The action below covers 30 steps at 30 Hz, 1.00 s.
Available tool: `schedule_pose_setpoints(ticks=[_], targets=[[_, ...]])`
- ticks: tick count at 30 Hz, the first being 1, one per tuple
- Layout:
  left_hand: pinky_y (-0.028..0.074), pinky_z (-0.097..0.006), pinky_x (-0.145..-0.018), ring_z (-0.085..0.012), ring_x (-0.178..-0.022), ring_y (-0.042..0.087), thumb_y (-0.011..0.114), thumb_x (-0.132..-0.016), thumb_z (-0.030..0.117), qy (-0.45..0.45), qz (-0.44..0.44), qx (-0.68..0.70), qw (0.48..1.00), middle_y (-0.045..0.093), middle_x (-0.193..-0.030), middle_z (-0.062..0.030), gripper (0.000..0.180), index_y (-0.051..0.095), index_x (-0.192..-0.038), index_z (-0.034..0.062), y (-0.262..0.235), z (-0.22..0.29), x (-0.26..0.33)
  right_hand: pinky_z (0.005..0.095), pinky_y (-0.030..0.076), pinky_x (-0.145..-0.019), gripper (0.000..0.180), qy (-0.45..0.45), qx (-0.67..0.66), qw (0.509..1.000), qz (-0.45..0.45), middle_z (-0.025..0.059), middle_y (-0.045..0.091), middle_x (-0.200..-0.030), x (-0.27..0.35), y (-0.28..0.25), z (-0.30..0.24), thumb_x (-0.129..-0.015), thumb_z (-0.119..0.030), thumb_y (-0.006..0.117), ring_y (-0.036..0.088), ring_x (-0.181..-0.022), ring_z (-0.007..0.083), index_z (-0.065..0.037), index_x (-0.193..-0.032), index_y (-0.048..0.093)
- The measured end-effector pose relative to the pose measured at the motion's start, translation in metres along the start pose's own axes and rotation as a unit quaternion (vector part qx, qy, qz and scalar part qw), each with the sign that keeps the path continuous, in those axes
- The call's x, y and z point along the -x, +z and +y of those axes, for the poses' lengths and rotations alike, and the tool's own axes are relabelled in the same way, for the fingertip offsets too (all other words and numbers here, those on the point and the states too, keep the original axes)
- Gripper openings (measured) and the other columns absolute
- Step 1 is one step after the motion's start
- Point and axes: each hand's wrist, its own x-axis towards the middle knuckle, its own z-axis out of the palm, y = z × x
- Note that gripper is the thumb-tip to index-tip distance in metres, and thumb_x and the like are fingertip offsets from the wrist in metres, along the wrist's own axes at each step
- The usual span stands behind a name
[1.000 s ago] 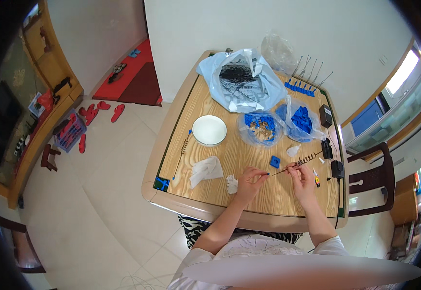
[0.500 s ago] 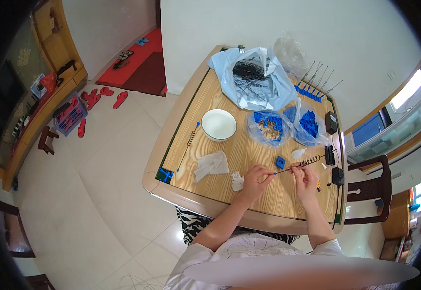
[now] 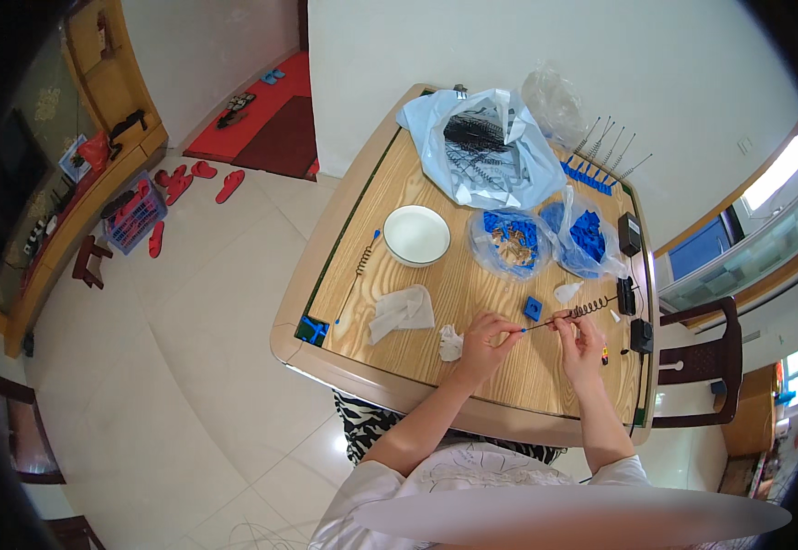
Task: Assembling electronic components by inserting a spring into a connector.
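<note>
Between my hands stretches a dark coiled spring wire (image 3: 591,308), its coil toward the right and its straight part toward the left. My left hand (image 3: 488,344) is closed in a pinch at the small blue tip (image 3: 523,331) on the wire's left end. My right hand (image 3: 580,346) pinches the wire just left of the coil. Beyond the wire lies a small blue block (image 3: 533,307). A crumpled white tissue (image 3: 451,343) rests beside my left hand, and a small white piece (image 3: 567,291) lies beyond my right.
A white bowl (image 3: 416,236), a folded cloth (image 3: 401,313) and another coiled wire (image 3: 360,266) occupy the table's left. Bags hold blue pieces (image 3: 588,240), mixed parts (image 3: 513,246) and black springs (image 3: 474,134). Upright wires stand in a blue rack (image 3: 588,178). Black boxes (image 3: 629,234) line the right edge.
Both hands keep nearly the same pose and hold on the wire. The whole view has shifted very slightly.
</note>
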Motion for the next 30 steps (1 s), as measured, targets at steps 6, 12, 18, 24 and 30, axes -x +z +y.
schedule_pose_setpoints(ticks=[6, 12, 18, 24, 30], targets=[[0.046, -0.032, -0.073, -0.0218, -0.078, 0.058, 0.075, -0.07, 0.004, 0.007, -0.003, -0.003, 1.0, 0.064, -0.076, -0.0056, 0.01, 0.069, -0.079, 0.0063, 0.0, -0.002, 0.001, 0.0271, 0.05, -0.073, 0.008, -0.008, 0.012, 1.0, -0.005, 0.01, 0.066, -0.086, 0.0, 0.0, -0.001, -0.09, -0.001, 0.057, 0.063, -0.078, 0.0152, 0.005, -0.093, 0.061], [0.046, -0.033, -0.073, -0.0222, -0.079, 0.057, 0.075, -0.071, 0.004, -0.011, -0.013, -0.002, 1.0, 0.063, -0.076, -0.0058, 0.01, 0.07, -0.079, 0.0061, 0.001, -0.001, 0.001, 0.0292, 0.05, -0.065, 0.009, 0.008, -0.002, 0.999, 0.034, 0.0123, 0.069, -0.083, 0.001, 0.003, 0.004, -0.086, -0.006, 0.063, 0.067, -0.075, 0.021, 0.002, -0.086, 0.064], [0.046, -0.033, -0.074, -0.0224, -0.08, 0.057, 0.074, -0.071, 0.004, -0.012, -0.017, -0.001, 1.0, 0.064, -0.078, -0.0059, 0.011, 0.069, -0.08, 0.0053, 0.0, 0.001, 0.0, 0.0288, 0.05, -0.066, 0.009, -0.01, -0.01, 0.999, 0.031, 0.0127, 0.069, -0.082, -0.001, 0.004, 0.003, -0.086, -0.006, 0.063, 0.068, -0.076, 0.0209, 0.003, -0.087, 0.065], [0.045, -0.033, -0.075, -0.0225, -0.081, 0.057, 0.074, -0.072, 0.004, -0.013, -0.018, -0.003, 1.0, 0.064, -0.078, -0.0061, 0.01, 0.069, -0.08, 0.0052, 0.0, 0.004, 0.0, 0.0285, 0.051, -0.067, 0.009, -0.014, -0.013, 0.999, 0.027, 0.0122, 0.069, -0.082, 0.0, 0.003, 0.003, -0.086, -0.005, 0.063, 0.068, -0.076, 0.0201, 0.002, -0.089, 0.066], [0.045, -0.033, -0.075, -0.0227, -0.081, 0.057, 0.074, -0.072, 0.004, -0.016, -0.018, -0.007, 1.0, 0.064, -0.078, -0.0063, 0.009, 0.069, -0.08, 0.0052, 0.001, 0.004, 0.0, 0.0284, 0.051, -0.067, 0.008, -0.007, -0.004, 1.0, 0.009, 0.0117, 0.069, -0.085, -0.003, 0.002, -0.007, -0.086, -0.005, 0.063, 0.067, -0.076, 0.019, 0.002, -0.09, 0.065]])
